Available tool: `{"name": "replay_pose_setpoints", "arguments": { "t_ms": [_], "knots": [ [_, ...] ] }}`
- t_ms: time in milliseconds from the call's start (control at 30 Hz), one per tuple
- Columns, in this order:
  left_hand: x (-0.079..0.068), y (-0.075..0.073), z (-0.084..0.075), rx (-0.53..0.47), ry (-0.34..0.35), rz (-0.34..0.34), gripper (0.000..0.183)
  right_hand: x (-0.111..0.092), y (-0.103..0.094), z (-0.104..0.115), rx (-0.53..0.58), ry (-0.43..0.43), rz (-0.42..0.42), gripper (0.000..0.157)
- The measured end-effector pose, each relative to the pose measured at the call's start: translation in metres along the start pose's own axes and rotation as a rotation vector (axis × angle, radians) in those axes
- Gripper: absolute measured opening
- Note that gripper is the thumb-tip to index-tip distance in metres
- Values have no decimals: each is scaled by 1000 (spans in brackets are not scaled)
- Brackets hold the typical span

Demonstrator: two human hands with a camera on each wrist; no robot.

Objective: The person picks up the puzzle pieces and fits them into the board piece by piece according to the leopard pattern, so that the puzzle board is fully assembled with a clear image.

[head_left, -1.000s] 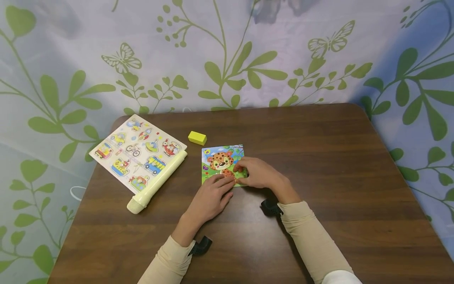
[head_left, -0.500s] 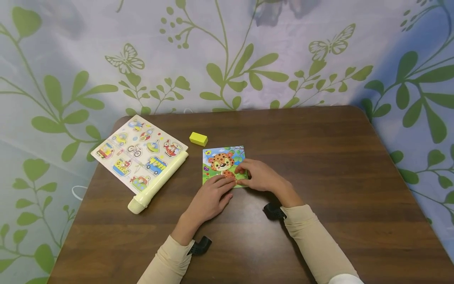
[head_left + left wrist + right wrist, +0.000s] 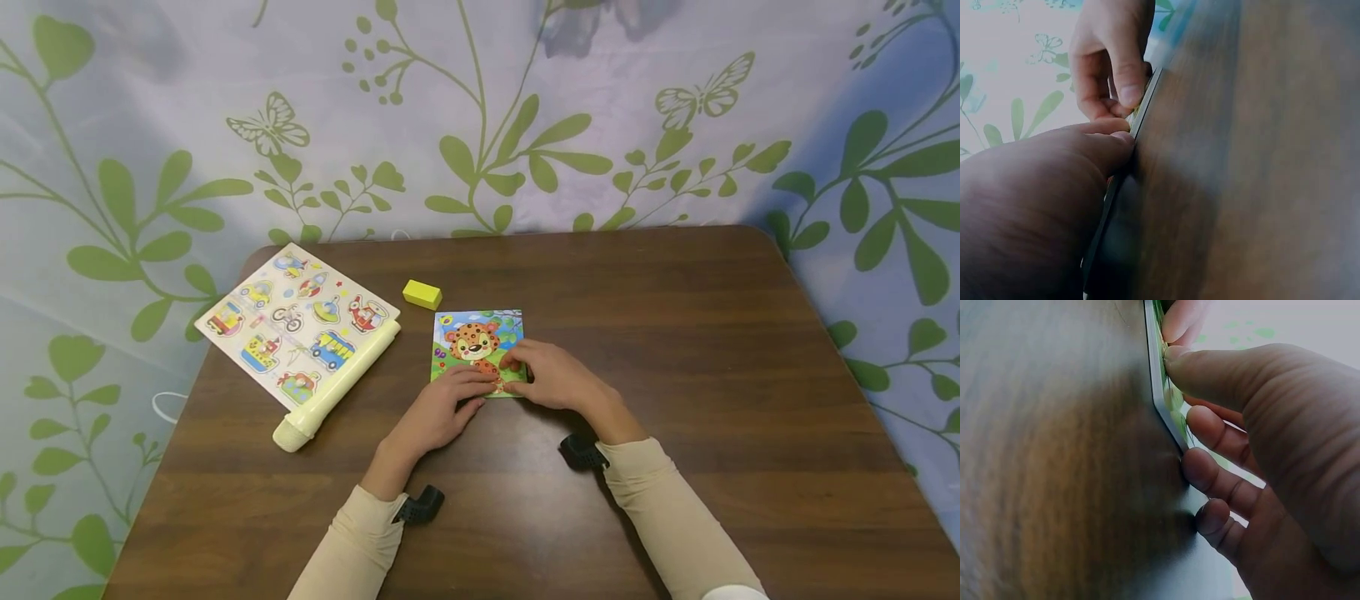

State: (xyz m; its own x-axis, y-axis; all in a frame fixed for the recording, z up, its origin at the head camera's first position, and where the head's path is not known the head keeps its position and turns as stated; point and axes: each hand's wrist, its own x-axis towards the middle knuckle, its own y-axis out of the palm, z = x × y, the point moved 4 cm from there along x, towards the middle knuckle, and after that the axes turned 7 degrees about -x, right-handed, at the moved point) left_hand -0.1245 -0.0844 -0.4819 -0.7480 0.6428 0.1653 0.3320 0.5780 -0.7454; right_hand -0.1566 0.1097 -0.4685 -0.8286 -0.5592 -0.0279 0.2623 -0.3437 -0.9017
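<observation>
A square leopard picture puzzle lies flat on the wooden table in the head view, its near edge under both hands. My left hand rests extended fingers on the lower part of the picture, its thumb beside the near edge. At the lower right corner, my right hand curls round the board. The right wrist view shows its thumb on the picture by the near edge and other fingers at the right side. Seen edge-on in the left wrist view, the puzzle has both hands' fingertips close together on it.
A yellow block sits just beyond the puzzle. To the left is a white vehicle picture board, with a pale yellow toy microphone along its near side. A leaf-patterned cloth hangs behind the table.
The left hand has shifted slightly, its thumb drawing closer to the puzzle's near edge. The right hand keeps its place at the corner. The whole head view has drifted a little.
</observation>
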Motion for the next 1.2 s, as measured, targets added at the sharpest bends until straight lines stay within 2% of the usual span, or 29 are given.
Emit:
{"name": "replay_pose_setpoints", "arguments": {
  "t_ms": [200, 500, 733, 933, 1033, 1200],
  "knots": [
    [-1, 1, -1, 11, -17, 3, 28, -2, 3, 0, 7, -6, -2, 28],
    [1, 5, -7, -2, -59, -6, 34, -4, 0, -2, 12, -10, -18, 28],
    [3, 8, -11, -20, -49, -17, 35, -5, 1, -3, 19, 6, -10, 27],
    [4, 11, -15, -10, -79, -13, 36, -5, 0, -2, 23, 6, -23, 26],
    [6, 13, -18, 8, -86, -34, 34, -4, 1, -2, 22, 0, -34, 26],
    [9, 16, -21, 28, -107, -109, 28, -4, 2, -3, 29, 2, -39, 26]
  ]
}}
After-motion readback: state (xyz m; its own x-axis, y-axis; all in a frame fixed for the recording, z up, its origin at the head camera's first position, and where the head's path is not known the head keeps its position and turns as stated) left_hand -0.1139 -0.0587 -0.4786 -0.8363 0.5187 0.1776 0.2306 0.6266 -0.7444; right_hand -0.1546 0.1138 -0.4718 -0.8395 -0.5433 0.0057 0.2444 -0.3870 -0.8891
